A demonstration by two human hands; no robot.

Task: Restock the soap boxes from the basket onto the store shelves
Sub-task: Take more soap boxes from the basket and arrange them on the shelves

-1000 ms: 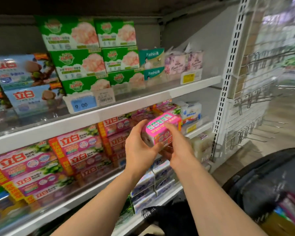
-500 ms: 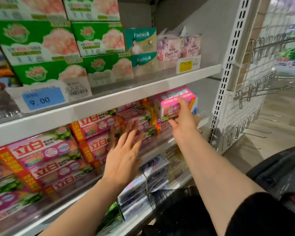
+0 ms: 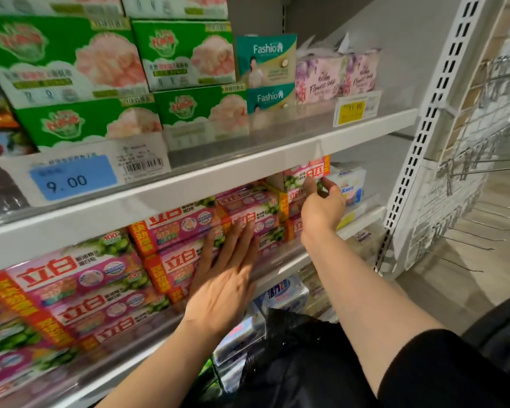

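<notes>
Flat and released, the left hand [image 3: 218, 293] presses straight fingers against the stacked pink soap boxes [image 3: 171, 248] on the middle shelf [image 3: 362, 219]. Farther right, the right hand [image 3: 321, 207] reaches in with arm extended, its grip pinching the top pink box [image 3: 302, 173], nearly seated on the stack. Whatever the basket holds remains; it is out of view.

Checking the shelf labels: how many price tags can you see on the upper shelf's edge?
2: a blue 9.00 tag at the left and a yellow 11.90 tag at the right. Others may lie out of frame.
</notes>
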